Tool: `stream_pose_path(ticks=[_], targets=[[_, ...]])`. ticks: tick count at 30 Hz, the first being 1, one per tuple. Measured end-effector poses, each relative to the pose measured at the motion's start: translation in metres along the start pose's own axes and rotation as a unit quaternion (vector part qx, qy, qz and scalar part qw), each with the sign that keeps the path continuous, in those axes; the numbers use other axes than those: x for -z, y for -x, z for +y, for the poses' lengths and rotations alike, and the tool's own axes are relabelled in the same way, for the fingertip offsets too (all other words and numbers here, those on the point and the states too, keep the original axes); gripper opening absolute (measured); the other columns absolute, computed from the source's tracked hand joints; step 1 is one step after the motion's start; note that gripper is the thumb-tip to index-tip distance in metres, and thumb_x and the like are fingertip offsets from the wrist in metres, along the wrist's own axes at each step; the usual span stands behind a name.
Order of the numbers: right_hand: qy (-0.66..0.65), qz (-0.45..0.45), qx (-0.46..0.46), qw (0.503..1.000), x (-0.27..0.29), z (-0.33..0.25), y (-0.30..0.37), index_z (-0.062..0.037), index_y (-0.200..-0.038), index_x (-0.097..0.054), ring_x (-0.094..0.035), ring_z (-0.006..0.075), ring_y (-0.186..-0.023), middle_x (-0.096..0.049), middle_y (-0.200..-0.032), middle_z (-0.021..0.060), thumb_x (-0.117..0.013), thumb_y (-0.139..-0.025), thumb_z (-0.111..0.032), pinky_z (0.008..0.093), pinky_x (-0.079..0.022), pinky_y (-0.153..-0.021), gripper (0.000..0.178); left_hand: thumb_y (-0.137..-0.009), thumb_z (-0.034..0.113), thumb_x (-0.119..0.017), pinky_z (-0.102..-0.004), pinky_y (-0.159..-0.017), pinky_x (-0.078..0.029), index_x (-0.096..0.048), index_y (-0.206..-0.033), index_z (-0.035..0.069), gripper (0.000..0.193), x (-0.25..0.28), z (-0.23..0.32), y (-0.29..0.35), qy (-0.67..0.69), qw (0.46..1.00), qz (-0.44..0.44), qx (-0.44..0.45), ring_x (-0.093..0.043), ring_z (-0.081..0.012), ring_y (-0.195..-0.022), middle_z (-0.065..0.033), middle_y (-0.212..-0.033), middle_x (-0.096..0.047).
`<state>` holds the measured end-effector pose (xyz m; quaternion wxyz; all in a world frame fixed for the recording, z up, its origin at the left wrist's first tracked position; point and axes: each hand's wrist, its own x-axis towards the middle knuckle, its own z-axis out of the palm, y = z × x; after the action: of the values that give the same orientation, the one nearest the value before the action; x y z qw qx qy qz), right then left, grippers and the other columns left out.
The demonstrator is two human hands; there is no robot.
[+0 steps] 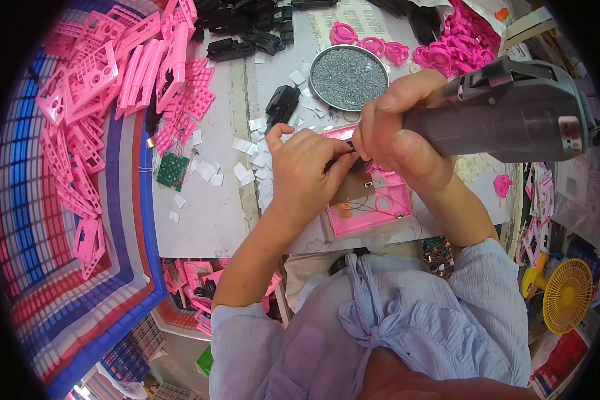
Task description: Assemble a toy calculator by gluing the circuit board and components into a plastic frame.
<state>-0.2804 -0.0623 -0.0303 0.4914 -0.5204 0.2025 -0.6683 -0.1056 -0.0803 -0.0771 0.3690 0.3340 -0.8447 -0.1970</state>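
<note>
My right hand (pixel 407 127) is wrapped round the front end of a dark grey electric screwdriver (pixel 500 120), its fingertips meeting my left hand's. The tool's tip is hidden by the fingers. With thumb and forefinger pinched, my left hand (pixel 307 167) is at a small dark part, mostly covered, over a pink plastic casing (pixel 353 225). Inside the casing lie a brown board (pixel 355 189), thin wires and a ring-shaped recess. Just beyond the hands sits a round dish of small grey screws (pixel 349 77). A black plastic part (pixel 283 103) rests by the dish, left of it.
Pink plastic panels (pixel 90 83) are heaped at the left on a striped woven sheet (pixel 123 220). White paper pieces (pixel 243 173) and a green circuit board (pixel 172 171) lie left of my hands. Pink rings (pixel 373 45) and black parts (pixel 247 43) fill the far side. A yellow fan (pixel 567 295) stands lower right.
</note>
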Motion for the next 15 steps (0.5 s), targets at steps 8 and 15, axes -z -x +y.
stream_pose_path(ticks=[8,15], targets=[[0.043,-0.002,-0.031,0.999,0.008,0.0,0.002,-0.0001,-0.112,-0.059,-0.055,0.007,-0.07,-0.059,-0.082,0.0027,-0.07,-0.088,-0.013,0.0228,-0.044,-0.061,0.029,-0.073,0.031,-0.082,-0.0459,-0.09,-0.03,-0.065,-0.098,0.014,0.034,0.01,0.018,-0.001,-0.076,0.997,0.012,0.032,-0.056,-0.0202,-0.087,0.0003,-0.088,-0.062],[0.148,-0.058,-0.014,0.987,0.016,0.032,0.009,-0.0029,-0.114,-0.048,-0.048,0.0109,-0.054,-0.052,-0.065,0.0034,-0.065,-0.093,-0.01,0.0315,-0.046,-0.054,0.027,-0.07,0.034,-0.083,-0.0475,-0.09,-0.028,-0.066,-0.103,0.014,0.042,-0.014,-0.006,0.033,-0.136,0.99,-0.028,0.026,-0.055,-0.0195,-0.091,0.002,-0.094,-0.061]])
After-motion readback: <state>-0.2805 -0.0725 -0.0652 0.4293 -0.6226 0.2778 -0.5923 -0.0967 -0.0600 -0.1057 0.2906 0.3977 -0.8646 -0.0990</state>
